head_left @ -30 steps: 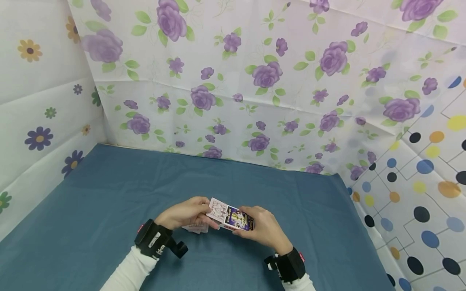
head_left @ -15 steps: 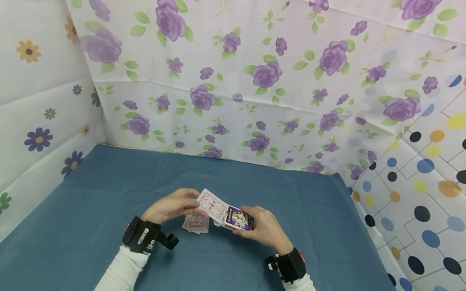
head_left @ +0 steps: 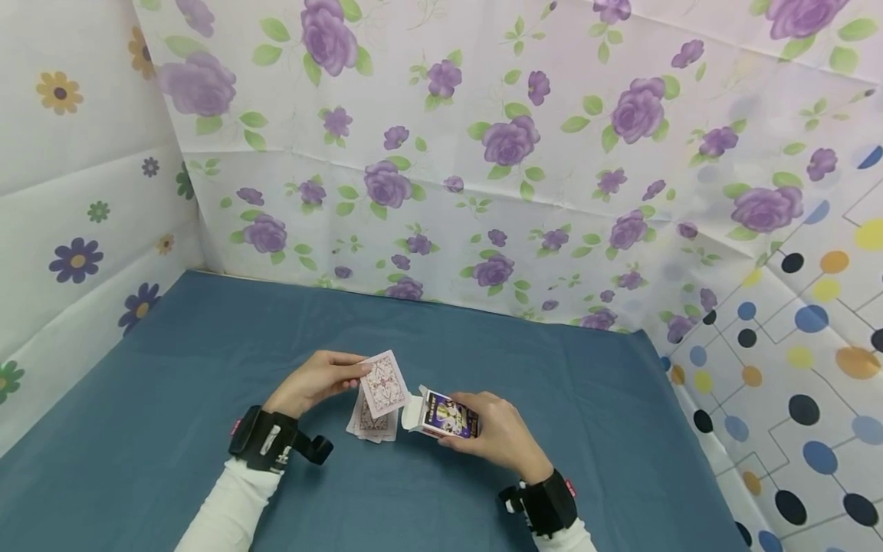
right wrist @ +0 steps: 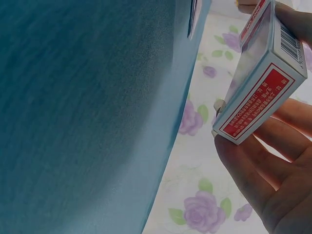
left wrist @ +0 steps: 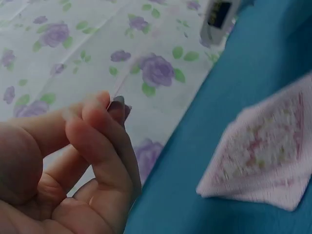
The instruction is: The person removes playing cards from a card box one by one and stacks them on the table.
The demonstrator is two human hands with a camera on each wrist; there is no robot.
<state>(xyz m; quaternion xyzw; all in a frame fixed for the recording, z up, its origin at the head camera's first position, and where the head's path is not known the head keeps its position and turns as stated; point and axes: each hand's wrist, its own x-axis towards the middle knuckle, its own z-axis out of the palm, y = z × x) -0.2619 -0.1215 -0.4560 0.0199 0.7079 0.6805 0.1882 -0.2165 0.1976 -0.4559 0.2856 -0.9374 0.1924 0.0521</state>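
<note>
My left hand point(head_left: 313, 381) pinches a playing card point(head_left: 386, 385) by its left edge, its red-patterned back facing up; whether more cards lie under it I cannot tell. It hovers over a small, uneven pile of playing cards point(head_left: 371, 429) on the cloth, partly covering it. In the left wrist view the pile point(left wrist: 258, 146) shows at the right, beside curled fingers point(left wrist: 97, 151). My right hand point(head_left: 507, 431) grips a purple-fronted card box point(head_left: 447, 415), its flap open towards the left. The right wrist view shows the box point(right wrist: 258, 100) held between thumb and fingers, with a red label and barcode.
A dark blue cloth point(head_left: 276, 337) covers the table. Behind it hangs a curtain with purple roses point(head_left: 386, 184); a flowered sheet point(head_left: 76, 261) stands at the left and a dotted one point(head_left: 800, 414) at the right. Both wrists wear black straps.
My left hand has drawn the card out of the box and moved left, turning it more upright above the pile. The right hand keeps the box nearly in place; its open flap now shows.
</note>
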